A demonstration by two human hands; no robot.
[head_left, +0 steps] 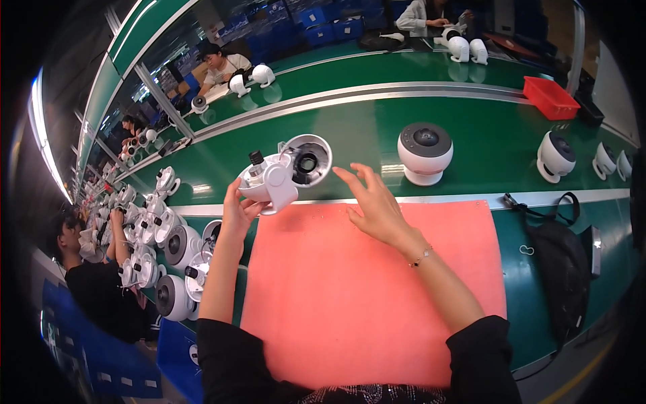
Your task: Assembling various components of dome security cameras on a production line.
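Observation:
My left hand (237,210) grips the white shell of an opened ball-shaped device (279,192) above the far left edge of a pink mat (363,296). A black cylinder on a metal part stands up from the shell. Its round other half (308,160) is tipped open to the right, showing a dark inside with a lens-like ring; thin wires show near the joint. My right hand (377,210) is open over the mat's far edge, fingers spread toward that round half, apart from it and holding nothing.
A closed white device with a grey top (425,151) stands on the green bench beyond the mat; several more line the right. Open units (151,225) crowd the left, beside a co-worker (101,283). A black bag (558,262) lies right, a red bin (550,97) far right.

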